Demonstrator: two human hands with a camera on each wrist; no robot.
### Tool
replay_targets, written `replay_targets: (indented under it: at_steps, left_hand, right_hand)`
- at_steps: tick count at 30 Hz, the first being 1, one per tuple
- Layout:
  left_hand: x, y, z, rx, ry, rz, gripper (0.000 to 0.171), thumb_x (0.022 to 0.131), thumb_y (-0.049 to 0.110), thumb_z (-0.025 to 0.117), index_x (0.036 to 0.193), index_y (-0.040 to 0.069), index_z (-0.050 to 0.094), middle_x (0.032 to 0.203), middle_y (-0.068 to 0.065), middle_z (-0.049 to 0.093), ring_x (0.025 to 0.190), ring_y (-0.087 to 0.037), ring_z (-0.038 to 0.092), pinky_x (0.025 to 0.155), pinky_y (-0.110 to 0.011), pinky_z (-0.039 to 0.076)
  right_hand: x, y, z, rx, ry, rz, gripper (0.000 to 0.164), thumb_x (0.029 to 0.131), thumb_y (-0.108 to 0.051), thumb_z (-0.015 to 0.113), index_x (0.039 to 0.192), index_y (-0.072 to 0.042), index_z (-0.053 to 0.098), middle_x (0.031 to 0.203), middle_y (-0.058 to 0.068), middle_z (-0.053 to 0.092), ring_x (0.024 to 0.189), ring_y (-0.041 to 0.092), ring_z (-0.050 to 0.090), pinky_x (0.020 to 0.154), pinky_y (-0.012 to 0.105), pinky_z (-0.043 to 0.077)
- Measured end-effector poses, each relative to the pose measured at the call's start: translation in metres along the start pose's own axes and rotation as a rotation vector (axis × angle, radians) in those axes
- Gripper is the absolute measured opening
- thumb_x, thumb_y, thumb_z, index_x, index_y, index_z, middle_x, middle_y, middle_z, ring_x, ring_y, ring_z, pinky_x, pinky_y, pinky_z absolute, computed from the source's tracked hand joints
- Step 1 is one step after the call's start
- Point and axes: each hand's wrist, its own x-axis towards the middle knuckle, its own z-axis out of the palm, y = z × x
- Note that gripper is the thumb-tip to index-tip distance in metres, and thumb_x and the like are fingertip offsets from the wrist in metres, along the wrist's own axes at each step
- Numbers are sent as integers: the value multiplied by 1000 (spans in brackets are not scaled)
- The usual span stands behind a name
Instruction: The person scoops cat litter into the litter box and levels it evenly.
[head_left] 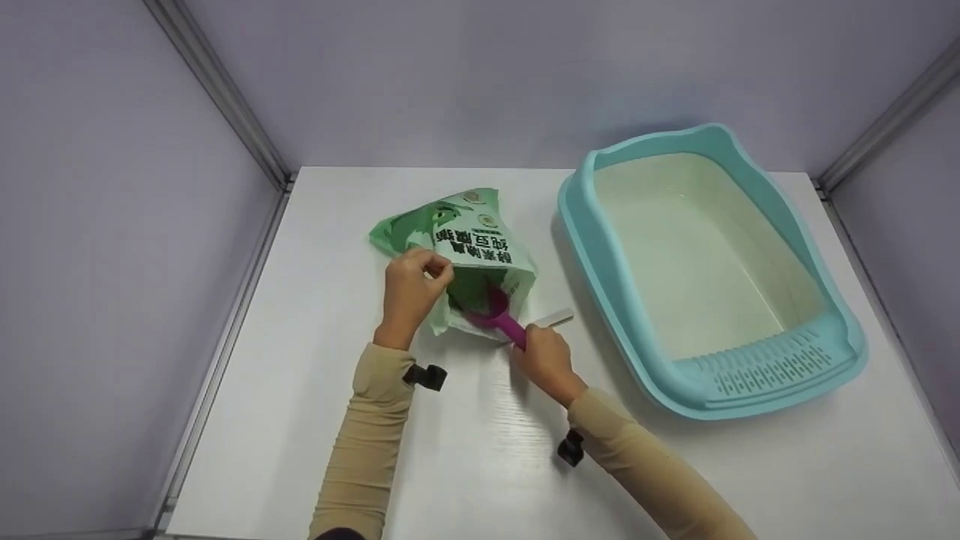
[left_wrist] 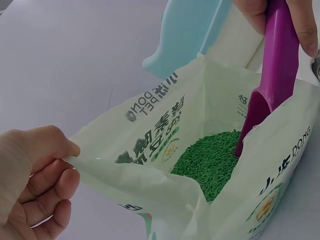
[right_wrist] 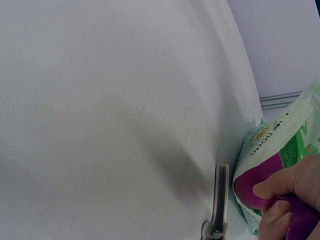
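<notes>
A pale green printed bag (head_left: 480, 225) lies on the table with its mouth toward me. Green pellets (left_wrist: 207, 162) fill its inside in the left wrist view. My left hand (head_left: 412, 292) pinches the left edge of the bag's mouth between thumb and index finger, holding it spread. My right hand (head_left: 546, 361) grips the handle of a purple scoop (head_left: 510, 328). The scoop's head is inside the bag's mouth, its tip down at the pellets; part of it is hidden by the bag's near wall.
A large blue litter box (head_left: 611, 277) with a pale inside and a slotted front ledge stands to the right. Beside the bag lies a thin, light-coloured clip-like strip (head_left: 556, 318) on the white table (head_left: 300, 420). Pale walls (head_left: 450, 90) enclose the back and sides.
</notes>
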Motion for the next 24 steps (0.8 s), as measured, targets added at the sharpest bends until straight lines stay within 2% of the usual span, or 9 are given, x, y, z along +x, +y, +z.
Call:
replay_targets:
  at_steps: [6,12,17,21,24]
  left_hand:
    - [0,-1,0,3,-5,5,7,81,5,67,78,2,73,75,-13,69,69,-24,66,67,-35,56]
    - [1,-2,-1,2,-2,9,7,81,4,67,77,2,73,75,-13,69,69,-24,66,65,-35,56]
    - [1,-2,-2,14,-9,6,7,81,5,67,78,2,73,74,-12,69,69,-24,67,65,-35,56]
    - [1,-2,-2,25,-7,-5,8,82,6,67,78,3,73,74,-12,69,69,-23,67,66,-35,56]
    - [0,-2,-2,31,-16,-9,8,83,6,67,79,4,73,75,-11,69,70,-23,67,67,-35,56]
  right_hand:
    - [-7,10,3,64,53,0,14,82,-12,69,78,0,62,71,16,67,60,22,56,58,45,51]
    - [-12,19,4,122,113,-57,14,80,-11,71,77,-1,61,68,13,64,59,17,50,53,38,47]
    - [-16,24,3,127,161,-113,15,79,-10,72,78,-1,61,66,13,65,58,17,53,52,36,47]
    - [-20,27,2,133,164,-144,13,78,-8,73,81,0,63,68,14,67,58,17,55,53,35,49]
    - [-23,32,3,152,155,-148,12,78,-7,73,81,-1,62,67,11,65,58,14,52,53,31,46]
